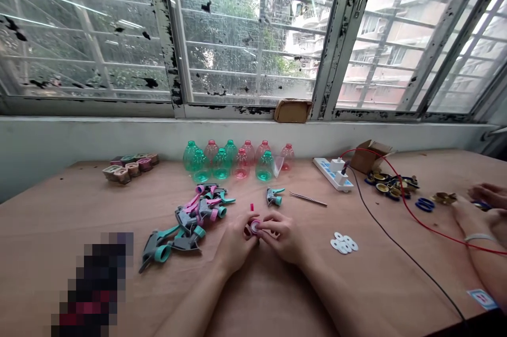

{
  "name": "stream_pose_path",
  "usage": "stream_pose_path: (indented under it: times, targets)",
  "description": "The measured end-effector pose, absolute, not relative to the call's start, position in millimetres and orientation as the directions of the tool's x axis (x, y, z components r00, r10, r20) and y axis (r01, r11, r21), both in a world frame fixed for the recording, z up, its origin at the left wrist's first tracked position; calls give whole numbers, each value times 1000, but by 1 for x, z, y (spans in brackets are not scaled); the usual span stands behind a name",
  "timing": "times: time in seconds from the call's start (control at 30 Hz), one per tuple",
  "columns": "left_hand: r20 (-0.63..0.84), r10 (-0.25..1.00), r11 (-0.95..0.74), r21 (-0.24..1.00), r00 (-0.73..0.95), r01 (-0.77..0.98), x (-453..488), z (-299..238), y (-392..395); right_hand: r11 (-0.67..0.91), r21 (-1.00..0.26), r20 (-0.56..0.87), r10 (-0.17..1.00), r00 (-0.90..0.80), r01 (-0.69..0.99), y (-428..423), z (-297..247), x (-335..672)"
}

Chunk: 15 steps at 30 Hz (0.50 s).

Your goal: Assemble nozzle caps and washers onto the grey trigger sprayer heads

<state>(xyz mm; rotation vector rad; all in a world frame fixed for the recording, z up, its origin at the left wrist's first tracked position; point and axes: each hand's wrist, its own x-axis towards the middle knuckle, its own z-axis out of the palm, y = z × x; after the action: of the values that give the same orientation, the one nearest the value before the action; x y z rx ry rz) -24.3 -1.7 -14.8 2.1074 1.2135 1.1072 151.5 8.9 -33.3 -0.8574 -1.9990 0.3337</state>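
My left hand (pixel 236 242) and my right hand (pixel 283 236) meet at the middle of the wooden table (pixel 79 210). Together they pinch a small pink spray-trigger cap (pixel 254 226) between their fingertips. Just left of them lies a pile of grey, teal and pink spray triggers (pixel 190 221). A lone teal trigger (pixel 274 196) rests just beyond my hands. Several white washers (pixel 344 244) lie to the right of my right hand. A thin metal tool (pixel 308 198) lies past them.
Small green and pink bottles (pixel 233 160) stand in rows by the wall. Little tubs (pixel 129 166) sit at the far left. A white power strip (pixel 334 173), red and black cables, a cardboard box (pixel 370 156) and metal parts (pixel 392 184) lie right, where another person's hands (pixel 481 205) work.
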Motion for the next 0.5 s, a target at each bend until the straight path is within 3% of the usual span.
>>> stream_pose_path:
  times: [0.3,0.5]
  targets:
    - [459,818,-573,584,348,575,-24,-16,-4,637,-599,600,758,-255,486,4,-29,141]
    - [384,868,-496,664,315,560,-20,-16,-5,585,-624,553,799,-235,518,2,-26,142]
